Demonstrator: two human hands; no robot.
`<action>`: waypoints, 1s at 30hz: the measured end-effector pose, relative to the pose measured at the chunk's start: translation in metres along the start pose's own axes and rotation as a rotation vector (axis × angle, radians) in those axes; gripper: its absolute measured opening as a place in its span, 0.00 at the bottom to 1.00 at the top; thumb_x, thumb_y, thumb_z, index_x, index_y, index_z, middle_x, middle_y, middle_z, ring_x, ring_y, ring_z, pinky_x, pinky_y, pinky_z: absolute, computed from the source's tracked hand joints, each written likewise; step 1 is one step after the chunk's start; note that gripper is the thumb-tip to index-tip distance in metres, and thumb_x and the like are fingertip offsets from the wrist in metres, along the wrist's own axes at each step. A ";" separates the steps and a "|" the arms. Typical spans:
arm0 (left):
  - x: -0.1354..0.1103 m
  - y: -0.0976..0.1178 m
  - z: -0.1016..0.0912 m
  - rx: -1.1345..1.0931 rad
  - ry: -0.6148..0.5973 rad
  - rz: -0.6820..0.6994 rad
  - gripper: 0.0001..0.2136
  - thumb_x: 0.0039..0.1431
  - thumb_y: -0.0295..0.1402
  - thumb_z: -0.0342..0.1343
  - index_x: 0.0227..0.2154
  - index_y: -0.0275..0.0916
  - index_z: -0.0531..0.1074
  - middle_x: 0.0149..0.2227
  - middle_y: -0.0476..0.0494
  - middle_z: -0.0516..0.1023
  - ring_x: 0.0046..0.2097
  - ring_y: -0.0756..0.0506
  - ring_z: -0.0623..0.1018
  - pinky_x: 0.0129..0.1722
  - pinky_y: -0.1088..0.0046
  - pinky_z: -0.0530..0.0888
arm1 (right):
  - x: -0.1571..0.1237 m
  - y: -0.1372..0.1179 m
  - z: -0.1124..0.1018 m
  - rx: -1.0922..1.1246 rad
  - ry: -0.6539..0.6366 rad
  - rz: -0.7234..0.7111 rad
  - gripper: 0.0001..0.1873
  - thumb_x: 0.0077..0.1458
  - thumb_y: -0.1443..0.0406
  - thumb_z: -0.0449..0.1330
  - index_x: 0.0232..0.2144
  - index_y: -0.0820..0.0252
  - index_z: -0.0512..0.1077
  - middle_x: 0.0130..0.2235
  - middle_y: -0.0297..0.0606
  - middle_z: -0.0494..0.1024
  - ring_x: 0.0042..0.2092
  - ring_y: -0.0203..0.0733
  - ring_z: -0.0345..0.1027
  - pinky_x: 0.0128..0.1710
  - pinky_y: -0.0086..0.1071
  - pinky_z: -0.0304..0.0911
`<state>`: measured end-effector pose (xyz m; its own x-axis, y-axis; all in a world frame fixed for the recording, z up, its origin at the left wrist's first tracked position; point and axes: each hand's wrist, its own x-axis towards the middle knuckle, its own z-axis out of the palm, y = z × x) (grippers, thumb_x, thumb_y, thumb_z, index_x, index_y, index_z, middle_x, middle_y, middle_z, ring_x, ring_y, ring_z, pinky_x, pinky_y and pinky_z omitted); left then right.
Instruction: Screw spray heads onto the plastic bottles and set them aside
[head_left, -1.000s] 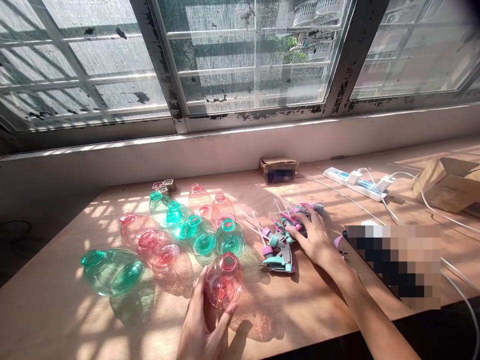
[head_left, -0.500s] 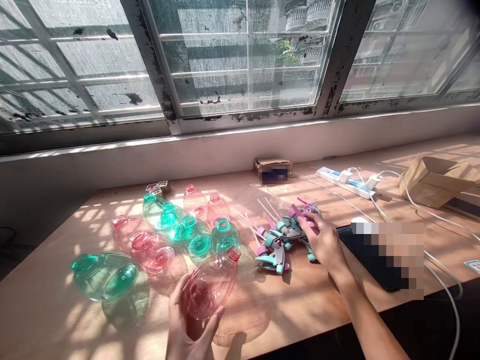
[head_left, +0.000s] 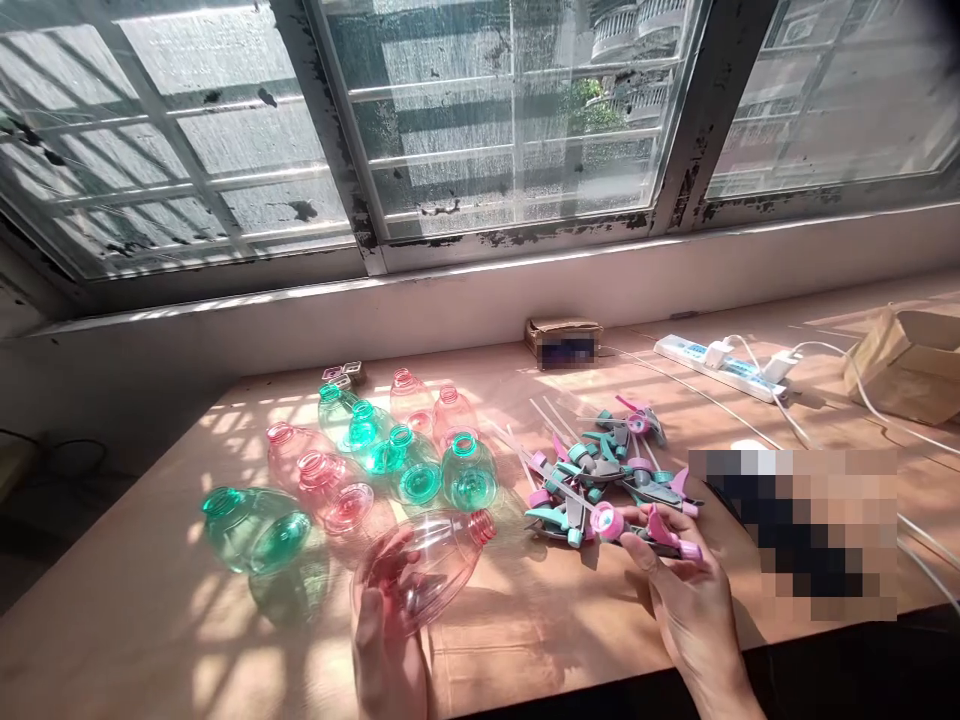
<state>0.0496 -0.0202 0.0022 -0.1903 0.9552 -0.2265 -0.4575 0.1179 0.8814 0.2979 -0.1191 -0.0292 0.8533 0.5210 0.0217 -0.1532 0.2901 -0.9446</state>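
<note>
My left hand [head_left: 386, 640] is closed around the body of a clear pink plastic bottle [head_left: 444, 562]. The bottle leans over, its open threaded neck pointing up and to the right. In my right hand [head_left: 694, 605] is a pink and grey trigger spray head [head_left: 660, 540], pinched between thumb and fingers. Its pink collar faces left, and a thin tube extends up-left from it. Just behind lies a heap of other spray heads [head_left: 592, 465] in pink, teal and grey. Several uncapped green bottles [head_left: 469, 475] and pink bottles [head_left: 289, 455] stand or lie left of the heap.
A small cardboard box [head_left: 562, 343] sits near the wall. Further right are a power strip [head_left: 720, 368] with plugged-in white cables and an open carton [head_left: 907, 365]. A blurred dark object [head_left: 795, 530] lies beside my right hand. Windows rise behind the table [head_left: 480, 665].
My right hand has drawn a pink and grey spray head out of the heap towards me. The pink bottle in my left hand has tipped further to the right. The view has shifted left.
</note>
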 end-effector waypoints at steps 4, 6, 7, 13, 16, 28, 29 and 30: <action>0.002 -0.003 -0.002 -0.007 0.035 0.072 0.29 0.54 0.61 0.72 0.54 0.53 0.83 0.52 0.51 0.86 0.57 0.41 0.79 0.45 0.76 0.79 | -0.007 -0.001 -0.004 0.146 0.106 0.085 0.20 0.51 0.50 0.80 0.42 0.50 0.83 0.39 0.29 0.86 0.35 0.38 0.73 0.30 0.27 0.67; 0.001 -0.004 -0.003 0.010 -0.008 0.092 0.29 0.56 0.61 0.70 0.56 0.52 0.82 0.55 0.49 0.85 0.58 0.39 0.79 0.47 0.72 0.79 | -0.006 -0.003 -0.008 0.205 0.114 0.168 0.19 0.53 0.48 0.79 0.40 0.51 0.84 0.36 0.28 0.84 0.32 0.35 0.71 0.27 0.23 0.67; 0.000 -0.004 -0.002 0.022 -0.026 0.095 0.29 0.57 0.61 0.70 0.56 0.51 0.81 0.56 0.47 0.84 0.58 0.38 0.79 0.47 0.70 0.80 | -0.006 -0.004 -0.009 0.218 0.087 0.205 0.19 0.53 0.48 0.79 0.40 0.51 0.84 0.35 0.28 0.83 0.32 0.34 0.71 0.27 0.22 0.69; -0.013 -0.006 0.004 0.046 -0.032 0.119 0.29 0.61 0.59 0.67 0.58 0.48 0.80 0.58 0.42 0.84 0.60 0.34 0.80 0.54 0.63 0.81 | -0.007 0.003 -0.021 0.135 -0.049 0.330 0.29 0.48 0.52 0.82 0.50 0.50 0.82 0.35 0.32 0.85 0.27 0.39 0.72 0.21 0.25 0.71; -0.014 -0.006 0.003 0.063 -0.066 0.108 0.29 0.61 0.58 0.67 0.59 0.47 0.79 0.59 0.42 0.84 0.62 0.34 0.80 0.59 0.61 0.79 | -0.009 0.007 -0.024 0.090 -0.095 0.350 0.32 0.48 0.51 0.82 0.54 0.48 0.80 0.33 0.32 0.85 0.26 0.41 0.72 0.19 0.27 0.70; -0.005 -0.020 -0.004 0.274 -0.365 0.205 0.28 0.60 0.57 0.69 0.56 0.46 0.80 0.53 0.38 0.86 0.49 0.33 0.84 0.49 0.61 0.83 | -0.029 0.012 0.012 -0.116 -0.423 0.266 0.26 0.36 0.48 0.85 0.36 0.52 0.88 0.37 0.42 0.91 0.38 0.56 0.85 0.41 0.40 0.81; -0.003 -0.021 -0.004 0.275 -0.348 0.209 0.28 0.60 0.58 0.68 0.56 0.45 0.80 0.52 0.38 0.86 0.49 0.34 0.84 0.49 0.61 0.83 | -0.030 0.015 0.014 -0.106 -0.443 0.326 0.29 0.34 0.46 0.85 0.36 0.53 0.88 0.36 0.43 0.91 0.37 0.56 0.85 0.40 0.41 0.80; -0.001 -0.022 -0.005 0.281 -0.323 0.212 0.29 0.60 0.58 0.68 0.56 0.45 0.80 0.52 0.38 0.87 0.48 0.34 0.84 0.48 0.61 0.83 | -0.030 0.017 0.016 -0.100 -0.463 0.375 0.31 0.32 0.44 0.85 0.35 0.54 0.88 0.34 0.42 0.90 0.36 0.56 0.84 0.39 0.41 0.80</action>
<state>0.0553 -0.0249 -0.0190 0.0464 0.9964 0.0714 -0.1767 -0.0621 0.9823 0.2617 -0.1165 -0.0407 0.4409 0.8751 -0.1996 -0.3349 -0.0459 -0.9411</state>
